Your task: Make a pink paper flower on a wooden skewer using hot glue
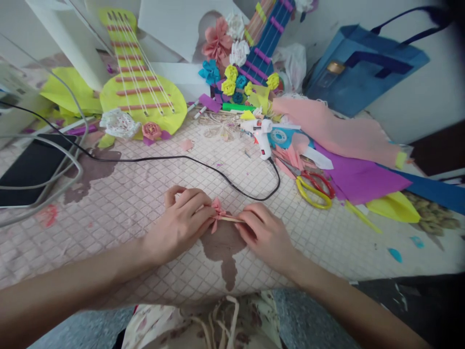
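Close to the table's front edge, my left hand (185, 213) pinches a small pink paper flower (217, 207) between thumb and fingers. A thin pale stick (232, 219) runs from the flower to my right hand (267, 232), whose fingers are closed on its other end. The flower's petals stick up and down beside my left fingertips. Beyond my hands, a white glue gun (262, 138) lies with its black cord (203, 164) curving across the table. Red and yellow scissors (314, 189) rest to the right.
At the back stand a yellow paper guitar (141, 92) and a blue paper guitar (267, 39) with paper flowers. Pink (337, 123) and purple paper sheets (358, 169) lie at right, near a blue bag (366, 68). A dark tablet (32, 165) and cables are at left.
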Demonstrator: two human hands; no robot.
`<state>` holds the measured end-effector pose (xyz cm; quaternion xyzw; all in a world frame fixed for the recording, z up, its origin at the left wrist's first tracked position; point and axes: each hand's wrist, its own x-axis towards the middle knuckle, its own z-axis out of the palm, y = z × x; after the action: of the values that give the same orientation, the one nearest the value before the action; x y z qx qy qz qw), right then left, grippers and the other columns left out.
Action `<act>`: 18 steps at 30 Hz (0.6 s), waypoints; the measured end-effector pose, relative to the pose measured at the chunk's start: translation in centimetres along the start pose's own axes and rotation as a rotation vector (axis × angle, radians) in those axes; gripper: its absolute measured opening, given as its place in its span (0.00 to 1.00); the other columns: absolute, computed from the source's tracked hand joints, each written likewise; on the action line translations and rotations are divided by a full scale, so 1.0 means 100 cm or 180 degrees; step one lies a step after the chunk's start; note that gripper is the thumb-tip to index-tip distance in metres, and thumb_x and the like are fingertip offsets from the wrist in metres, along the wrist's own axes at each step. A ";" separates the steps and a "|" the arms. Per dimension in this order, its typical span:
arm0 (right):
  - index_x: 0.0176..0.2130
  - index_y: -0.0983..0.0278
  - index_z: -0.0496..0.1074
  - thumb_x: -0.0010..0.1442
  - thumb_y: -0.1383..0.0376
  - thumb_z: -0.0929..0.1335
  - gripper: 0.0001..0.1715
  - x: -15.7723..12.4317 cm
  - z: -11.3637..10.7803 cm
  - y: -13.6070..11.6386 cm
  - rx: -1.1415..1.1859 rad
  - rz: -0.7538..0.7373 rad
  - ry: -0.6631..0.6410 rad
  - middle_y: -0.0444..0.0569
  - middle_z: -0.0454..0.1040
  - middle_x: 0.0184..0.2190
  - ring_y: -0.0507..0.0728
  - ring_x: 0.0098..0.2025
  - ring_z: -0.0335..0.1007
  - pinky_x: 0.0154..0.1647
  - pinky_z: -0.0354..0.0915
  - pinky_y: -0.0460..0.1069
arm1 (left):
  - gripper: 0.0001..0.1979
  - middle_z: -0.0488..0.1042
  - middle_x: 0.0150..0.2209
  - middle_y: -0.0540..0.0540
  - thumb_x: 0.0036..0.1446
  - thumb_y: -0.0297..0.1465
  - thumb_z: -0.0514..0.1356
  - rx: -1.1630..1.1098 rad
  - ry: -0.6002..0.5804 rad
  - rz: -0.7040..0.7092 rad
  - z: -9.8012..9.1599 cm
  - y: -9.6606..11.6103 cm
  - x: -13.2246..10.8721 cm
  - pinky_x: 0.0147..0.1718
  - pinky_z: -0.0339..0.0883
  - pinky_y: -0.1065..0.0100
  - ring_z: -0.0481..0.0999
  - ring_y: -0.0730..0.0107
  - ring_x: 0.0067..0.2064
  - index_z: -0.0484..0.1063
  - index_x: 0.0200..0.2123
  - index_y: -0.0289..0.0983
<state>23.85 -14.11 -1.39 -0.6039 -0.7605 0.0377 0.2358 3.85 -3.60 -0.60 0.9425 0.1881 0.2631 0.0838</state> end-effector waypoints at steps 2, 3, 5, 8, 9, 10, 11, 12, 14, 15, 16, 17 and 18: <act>0.37 0.64 0.69 0.63 0.69 0.62 0.07 -0.006 -0.005 0.006 0.0029 -0.0053 -0.0060 0.50 0.69 0.36 0.54 0.38 0.66 0.38 0.66 0.50 | 0.04 0.71 0.36 0.48 0.61 0.27 0.56 -0.0037 -0.0052 0.0019 -0.001 0.000 0.000 0.45 0.54 0.57 0.68 0.66 0.43 0.69 0.34 0.38; 0.37 0.65 0.69 0.63 0.69 0.62 0.07 -0.009 -0.009 0.010 0.0042 -0.0087 -0.0098 0.50 0.69 0.35 0.54 0.38 0.66 0.38 0.66 0.50 | 0.04 0.71 0.37 0.48 0.61 0.26 0.56 -0.0062 -0.0085 0.0025 -0.001 -0.001 0.000 0.45 0.54 0.57 0.68 0.66 0.43 0.69 0.34 0.38; 0.37 0.65 0.69 0.62 0.70 0.62 0.06 -0.017 -0.016 0.019 0.0035 -0.0158 -0.0142 0.50 0.70 0.35 0.55 0.38 0.66 0.39 0.66 0.50 | 0.04 0.71 0.37 0.48 0.62 0.26 0.55 -0.0083 -0.0133 0.0009 -0.001 -0.001 0.001 0.45 0.54 0.57 0.68 0.66 0.43 0.70 0.35 0.38; 0.38 0.64 0.69 0.61 0.70 0.64 0.05 -0.029 -0.028 0.036 -0.0026 -0.0263 -0.0126 0.50 0.71 0.36 0.55 0.38 0.67 0.39 0.67 0.50 | 0.05 0.71 0.38 0.48 0.62 0.26 0.55 -0.0095 -0.0174 -0.0006 -0.001 -0.002 0.001 0.45 0.54 0.57 0.68 0.66 0.43 0.70 0.35 0.38; 0.39 0.64 0.69 0.60 0.70 0.64 0.06 -0.033 -0.032 0.042 -0.0082 -0.0241 -0.0064 0.50 0.71 0.36 0.54 0.38 0.68 0.39 0.67 0.50 | 0.05 0.71 0.38 0.48 0.62 0.26 0.55 -0.0098 -0.0174 0.0003 -0.001 -0.002 0.001 0.45 0.54 0.57 0.68 0.66 0.43 0.70 0.35 0.38; 0.39 0.63 0.69 0.60 0.70 0.64 0.06 -0.036 -0.035 0.048 -0.0151 -0.0160 0.0046 0.49 0.72 0.36 0.54 0.37 0.68 0.38 0.67 0.50 | 0.05 0.71 0.38 0.48 0.62 0.26 0.55 -0.0098 -0.0171 0.0016 -0.001 -0.002 0.001 0.44 0.54 0.57 0.68 0.66 0.43 0.70 0.35 0.38; 0.39 0.62 0.69 0.60 0.70 0.64 0.06 -0.039 -0.037 0.053 -0.0199 -0.0029 0.0133 0.49 0.72 0.35 0.54 0.37 0.69 0.37 0.67 0.49 | 0.05 0.71 0.38 0.48 0.62 0.26 0.55 -0.0091 -0.0164 0.0029 -0.001 -0.002 0.001 0.44 0.54 0.57 0.68 0.65 0.43 0.70 0.35 0.38; 0.39 0.62 0.69 0.60 0.69 0.64 0.06 -0.040 -0.039 0.057 -0.0222 0.0142 0.0187 0.48 0.72 0.35 0.54 0.36 0.69 0.36 0.67 0.49 | 0.05 0.71 0.38 0.48 0.61 0.26 0.55 -0.0079 -0.0153 0.0036 -0.002 -0.002 0.001 0.44 0.53 0.57 0.68 0.65 0.43 0.70 0.35 0.38; 0.39 0.61 0.69 0.61 0.68 0.64 0.06 -0.039 -0.040 0.065 -0.0263 0.0477 0.0286 0.47 0.72 0.33 0.54 0.33 0.69 0.34 0.66 0.50 | 0.05 0.71 0.38 0.48 0.61 0.25 0.55 -0.0065 -0.0134 0.0049 -0.002 -0.002 0.001 0.45 0.53 0.57 0.68 0.65 0.43 0.70 0.35 0.38; 0.38 0.61 0.69 0.61 0.67 0.63 0.05 -0.036 -0.040 0.068 -0.0292 0.0600 0.0333 0.46 0.71 0.32 0.54 0.32 0.69 0.33 0.66 0.50 | 0.05 0.71 0.38 0.48 0.61 0.25 0.55 -0.0070 -0.0126 0.0060 -0.002 -0.002 0.000 0.45 0.54 0.57 0.68 0.65 0.43 0.70 0.35 0.38; 0.37 0.61 0.69 0.61 0.66 0.63 0.05 -0.032 -0.039 0.071 -0.0331 0.0675 0.0376 0.46 0.71 0.31 0.53 0.31 0.69 0.32 0.66 0.50 | 0.05 0.71 0.38 0.48 0.61 0.25 0.55 -0.0078 -0.0114 0.0072 -0.002 -0.001 0.000 0.45 0.54 0.58 0.68 0.65 0.44 0.70 0.35 0.38; 0.36 0.61 0.69 0.61 0.66 0.63 0.05 -0.028 -0.038 0.074 -0.0384 0.0714 0.0408 0.46 0.71 0.30 0.54 0.30 0.68 0.32 0.65 0.50 | 0.05 0.71 0.38 0.48 0.61 0.25 0.55 -0.0088 -0.0098 0.0089 -0.001 -0.002 -0.001 0.45 0.55 0.58 0.68 0.65 0.44 0.70 0.35 0.38; 0.36 0.61 0.69 0.61 0.66 0.63 0.05 -0.022 -0.037 0.076 -0.0449 0.0717 0.0448 0.46 0.71 0.30 0.54 0.31 0.68 0.32 0.65 0.51 | 0.05 0.72 0.38 0.48 0.61 0.25 0.55 -0.0099 -0.0088 0.0099 -0.001 -0.002 -0.001 0.45 0.55 0.58 0.68 0.65 0.44 0.70 0.35 0.38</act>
<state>32.60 -15.02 -1.41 -0.7016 -0.6702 -0.0320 0.2399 3.65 -3.48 -0.61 0.9475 0.1680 0.2541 0.0969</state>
